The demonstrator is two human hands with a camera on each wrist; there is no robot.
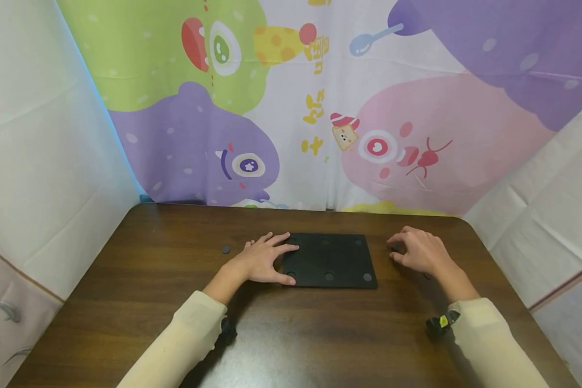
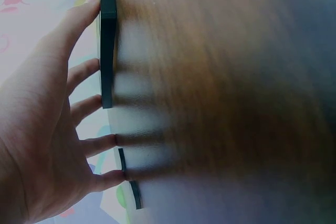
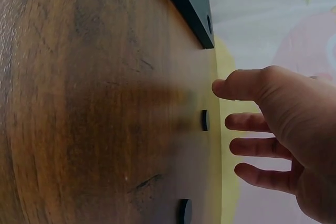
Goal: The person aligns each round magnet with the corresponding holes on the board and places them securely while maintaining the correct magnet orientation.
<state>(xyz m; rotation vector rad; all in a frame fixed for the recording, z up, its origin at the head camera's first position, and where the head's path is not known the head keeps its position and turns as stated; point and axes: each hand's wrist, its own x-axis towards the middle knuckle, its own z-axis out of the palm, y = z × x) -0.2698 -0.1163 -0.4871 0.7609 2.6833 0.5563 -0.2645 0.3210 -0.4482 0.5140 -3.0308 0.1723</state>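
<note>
A flat black rectangular plate (image 1: 341, 258) with several round recesses lies on the table; a greyer disc (image 1: 367, 277) shows at its near right corner. My left hand (image 1: 263, 260) spreads its fingers at the plate's left edge, where the thumb and some fingertips touch it, in the left wrist view too. Past those fingers is a small dark disc (image 1: 226, 249), with another dark disc (image 2: 122, 159) by the little finger. My right hand (image 1: 420, 251) hovers right of the plate, its fingers loosely bent and holding nothing. Close to its fingertips lies a dark disc (image 3: 205, 120).
Another dark disc (image 3: 185, 211) lies farther from the plate, partly under the right wrist in the head view. The brown wooden table (image 1: 291, 334) reaches back to a cartoon-printed curtain (image 1: 300, 108). White cloth panels (image 1: 24, 134) hang at both sides.
</note>
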